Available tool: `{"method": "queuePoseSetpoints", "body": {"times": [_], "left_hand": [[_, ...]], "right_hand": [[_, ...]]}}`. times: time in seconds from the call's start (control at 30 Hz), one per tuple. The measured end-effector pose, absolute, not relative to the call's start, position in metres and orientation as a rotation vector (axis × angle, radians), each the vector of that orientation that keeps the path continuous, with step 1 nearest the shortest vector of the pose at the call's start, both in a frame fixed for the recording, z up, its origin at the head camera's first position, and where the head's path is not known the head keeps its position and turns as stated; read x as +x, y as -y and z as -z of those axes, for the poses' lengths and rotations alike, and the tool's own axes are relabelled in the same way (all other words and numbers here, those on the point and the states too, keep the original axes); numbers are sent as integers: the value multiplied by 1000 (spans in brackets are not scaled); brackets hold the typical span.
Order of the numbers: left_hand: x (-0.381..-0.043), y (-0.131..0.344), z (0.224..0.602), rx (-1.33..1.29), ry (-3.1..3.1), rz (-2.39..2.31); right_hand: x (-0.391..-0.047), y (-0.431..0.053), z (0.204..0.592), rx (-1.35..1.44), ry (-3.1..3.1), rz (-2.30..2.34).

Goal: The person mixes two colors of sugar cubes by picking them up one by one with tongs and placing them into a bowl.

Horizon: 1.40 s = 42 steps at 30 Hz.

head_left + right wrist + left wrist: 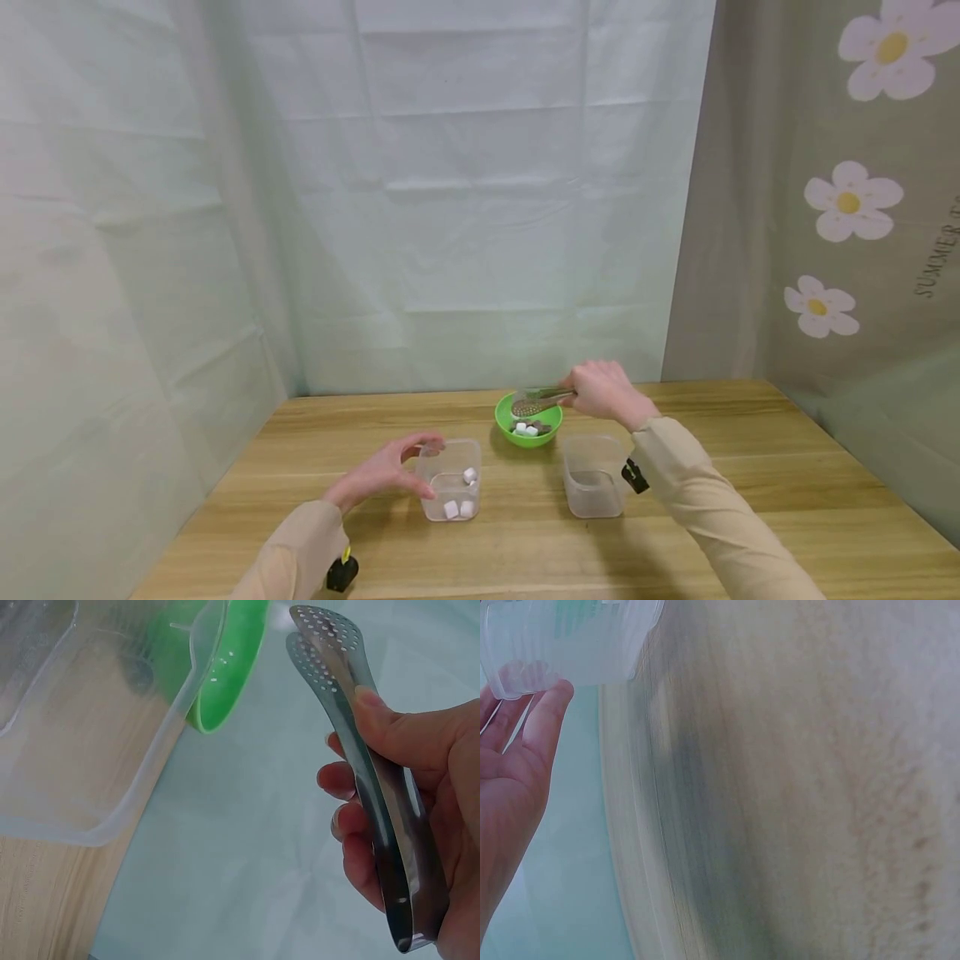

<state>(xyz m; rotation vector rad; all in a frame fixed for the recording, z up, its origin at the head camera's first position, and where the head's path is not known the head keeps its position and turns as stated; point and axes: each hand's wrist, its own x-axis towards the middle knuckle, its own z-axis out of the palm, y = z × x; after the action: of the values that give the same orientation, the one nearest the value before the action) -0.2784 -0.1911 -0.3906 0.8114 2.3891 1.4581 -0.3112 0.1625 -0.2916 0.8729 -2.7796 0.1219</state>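
Observation:
My right hand (602, 390) grips metal tongs (367, 765) with perforated tips, above a green bowl (504, 421). The right wrist view shows nothing between the tips. White cubes (532, 431) and brown pieces (546, 427) lie in the bowl. On the left stands a clear plastic container (454, 450) with a few white cubes (451, 509) inside. My left hand (386, 469) holds that container by its left side, thumb at the front and fingers toward the back rim. In the left wrist view the thumb (547, 720) touches its wall, with some fingertips behind it.
A second clear plastic container (594, 504) stands on the right, just left of my right forearm; no cubes show in it. The wooden table (525, 558) ends at a pale curtain (480, 250) behind the bowl. A flower-printed cloth (855, 358) hangs at the right.

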Motion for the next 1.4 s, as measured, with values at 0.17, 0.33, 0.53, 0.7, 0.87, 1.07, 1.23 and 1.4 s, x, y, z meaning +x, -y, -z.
{"method": "queuePoseSetpoints", "body": {"times": [0.17, 0.33, 0.53, 0.7, 0.87, 1.07, 1.23, 1.4], "left_hand": [[-278, 190, 390, 806, -2371, -1468], [-278, 190, 389, 818, -2378, -1466], [-278, 191, 389, 818, -2368, -1477], [-278, 191, 389, 815, -2361, -1485], [-277, 190, 389, 806, -2369, -1477], [-275, 190, 388, 815, -2387, -1465], [-275, 190, 387, 855, -2375, -1472], [-276, 190, 388, 853, -2382, -1458]], "right_hand": [[-311, -162, 292, 848, 2792, -108], [-308, -159, 287, 868, 2778, -107], [-300, -146, 279, 985, 2713, -111], [-294, -133, 277, 1093, 2652, -104], [-290, -124, 278, 1190, 2653, -123], [-286, -106, 282, 1309, 2656, -56], [-284, -88, 285, 1379, 2715, 22], [-284, -74, 287, 1365, 2840, 67]]}}
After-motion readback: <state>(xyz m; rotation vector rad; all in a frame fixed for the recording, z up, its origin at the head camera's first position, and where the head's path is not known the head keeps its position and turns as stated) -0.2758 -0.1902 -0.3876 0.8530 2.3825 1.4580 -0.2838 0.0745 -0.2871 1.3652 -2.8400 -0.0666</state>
